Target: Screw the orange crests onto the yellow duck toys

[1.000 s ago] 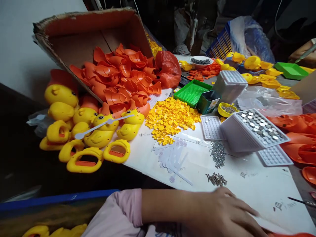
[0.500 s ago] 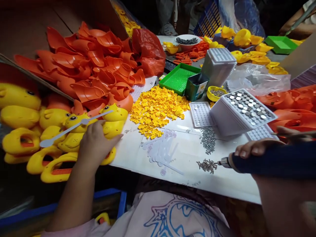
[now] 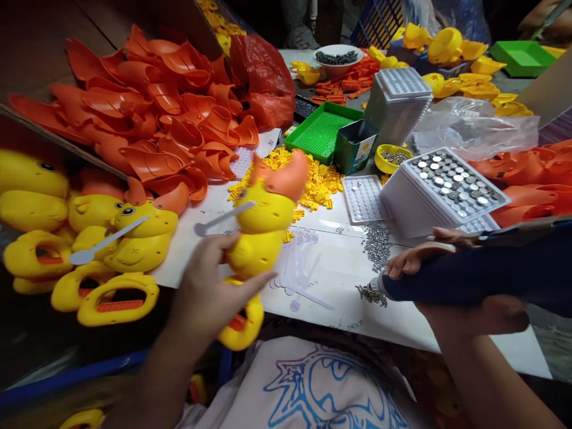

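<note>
My left hand (image 3: 208,286) is closed round a yellow toy duck (image 3: 263,211) with an orange bill, held upright at the table's front edge. A white strip with a round end (image 3: 223,217) sticks out from the duck's side toward the left. My right hand (image 3: 413,259) grips a dark blue electric screwdriver (image 3: 473,268) lying nearly level. The screwdriver's front end is over a small pile of screws (image 3: 373,295), and its tip is hard to make out. More white strips (image 3: 299,268) lie flat between the two hands. Beside them are small silver metal parts (image 3: 378,244).
Several more toy ducks (image 3: 143,238) stand at the left, near a box of orange parts (image 3: 156,113). Small yellow pieces (image 3: 317,185) lie mid-table. Behind are a green tray (image 3: 324,131), a dark tin (image 3: 355,146) and stacked white trays (image 3: 433,196) holding round silver discs.
My left hand has lifted a toy duck from the row at the left and brought it right, over the table edge. The screwdriver has shifted slightly left, over the screw pile.
</note>
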`<control>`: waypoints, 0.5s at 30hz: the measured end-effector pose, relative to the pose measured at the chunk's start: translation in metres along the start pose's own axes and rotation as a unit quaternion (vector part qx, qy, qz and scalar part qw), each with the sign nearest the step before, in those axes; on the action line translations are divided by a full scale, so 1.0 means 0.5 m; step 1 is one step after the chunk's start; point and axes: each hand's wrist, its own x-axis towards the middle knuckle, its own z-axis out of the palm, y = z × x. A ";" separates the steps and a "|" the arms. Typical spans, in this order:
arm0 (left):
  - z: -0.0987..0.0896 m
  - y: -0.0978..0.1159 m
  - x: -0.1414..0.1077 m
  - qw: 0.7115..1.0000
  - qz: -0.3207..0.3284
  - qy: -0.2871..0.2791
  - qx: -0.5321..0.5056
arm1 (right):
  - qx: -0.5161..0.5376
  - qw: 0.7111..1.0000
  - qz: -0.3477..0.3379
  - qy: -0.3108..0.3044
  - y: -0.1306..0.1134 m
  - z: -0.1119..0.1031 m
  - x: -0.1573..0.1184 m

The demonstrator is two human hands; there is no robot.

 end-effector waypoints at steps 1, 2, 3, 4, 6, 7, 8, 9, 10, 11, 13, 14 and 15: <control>0.019 0.025 -0.005 1.000 0.004 -0.012 -0.012 | 0.002 1.000 -0.004 -0.003 0.002 -0.001 0.001; 0.040 0.049 -0.009 0.999 0.010 -0.026 -0.024 | 0.004 1.000 -0.007 -0.007 0.003 -0.003 0.002; 0.061 0.071 -0.012 0.998 0.016 -0.040 -0.035 | 0.006 1.000 -0.008 -0.010 0.005 -0.003 0.004; 0.082 0.089 -0.015 0.998 0.024 -0.050 -0.041 | 0.008 1.000 -0.009 -0.012 0.006 -0.003 0.005; 0.123 0.113 -0.022 0.996 0.045 -0.064 -0.043 | 0.012 1.000 -0.013 -0.014 0.009 -0.003 0.007; 0.140 0.118 -0.026 0.995 0.059 -0.069 -0.042 | 0.014 1.000 -0.015 -0.014 0.011 -0.003 0.007; 0.155 0.121 -0.030 0.994 0.073 -0.070 -0.038 | 0.016 1.000 -0.018 -0.014 0.012 -0.003 0.008; 0.167 0.121 -0.033 0.993 0.087 -0.070 -0.034 | 0.018 1.000 -0.022 -0.014 0.014 -0.003 0.008; 0.176 0.120 -0.036 0.992 0.100 -0.067 -0.030 | 0.019 0.999 -0.025 -0.014 0.014 -0.004 0.008; 0.182 0.119 -0.038 0.992 0.111 -0.063 -0.025 | 0.021 0.999 -0.027 -0.015 0.014 -0.006 0.008; 0.183 0.119 -0.041 0.991 0.126 -0.051 -0.014 | 0.023 0.999 -0.034 -0.013 0.011 -0.008 0.010; 0.181 0.120 -0.042 0.990 0.134 -0.041 -0.009 | 0.024 0.999 -0.038 -0.008 0.007 -0.007 0.011; 0.176 0.123 -0.042 0.989 0.144 -0.029 -0.003 | 0.026 0.999 -0.043 -0.001 0.002 -0.006 0.014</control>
